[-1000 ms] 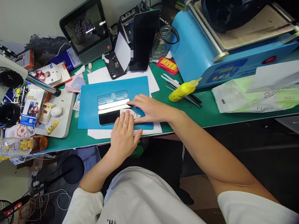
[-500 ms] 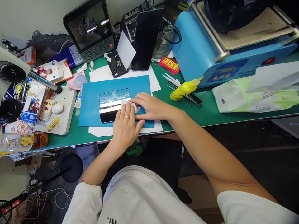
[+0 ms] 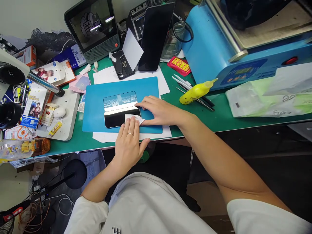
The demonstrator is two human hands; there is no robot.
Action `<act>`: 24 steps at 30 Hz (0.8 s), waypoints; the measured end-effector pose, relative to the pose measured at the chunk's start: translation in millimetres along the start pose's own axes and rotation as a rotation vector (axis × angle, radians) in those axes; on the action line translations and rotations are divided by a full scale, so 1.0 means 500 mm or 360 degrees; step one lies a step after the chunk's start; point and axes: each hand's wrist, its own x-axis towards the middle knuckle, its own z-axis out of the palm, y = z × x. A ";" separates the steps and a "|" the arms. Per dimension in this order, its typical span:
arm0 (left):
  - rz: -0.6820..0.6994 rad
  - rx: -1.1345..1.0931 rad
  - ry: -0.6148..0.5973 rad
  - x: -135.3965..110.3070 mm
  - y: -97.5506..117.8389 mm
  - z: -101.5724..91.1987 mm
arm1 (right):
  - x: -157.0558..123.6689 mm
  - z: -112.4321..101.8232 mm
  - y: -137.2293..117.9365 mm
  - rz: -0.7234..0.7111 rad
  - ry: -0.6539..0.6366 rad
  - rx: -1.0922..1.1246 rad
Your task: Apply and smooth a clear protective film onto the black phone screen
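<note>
A phone (image 3: pixel 117 110) lies screen-up on a blue mat (image 3: pixel 95 107) at the desk's front. My left hand (image 3: pixel 128 143) has its fingers flat and together on a small white wipe (image 3: pixel 133 119), pressing it onto the phone's lower right corner. My right hand (image 3: pixel 158 110) rests on the mat beside it, fingertips touching the phone's right edge. The upper half of the screen reflects bright light; the lower half looks black.
A yellow glue bottle (image 3: pixel 196 92) and thin tools (image 3: pixel 182 83) lie right of the mat. A blue machine (image 3: pixel 219 48) stands at back right, a plastic bag (image 3: pixel 263 100) in front of it. A speaker screen (image 3: pixel 94 29), a propped phone (image 3: pixel 154 35) and boxes (image 3: pixel 36 104) crowd the back and left.
My left hand slid the wipe down from the middle of the phone toward its lower right corner. My right hand stayed at the phone's right edge.
</note>
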 end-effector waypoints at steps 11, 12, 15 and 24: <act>-0.0091 -0.0021 0.0013 0.061 -0.013 0.005 | 0.003 0.000 -0.008 0.0066 0.0001 0.0018; -0.0099 -0.0018 0.0021 0.068 -0.016 0.005 | 0.003 0.000 -0.008 0.0060 0.0009 0.0013; -0.0114 0.0006 0.0039 0.087 -0.024 0.003 | 0.003 0.000 -0.009 0.0050 0.0021 0.0006; -0.0105 0.0017 0.0107 0.069 -0.039 0.010 | 0.009 0.000 -0.013 0.0052 0.0035 0.0015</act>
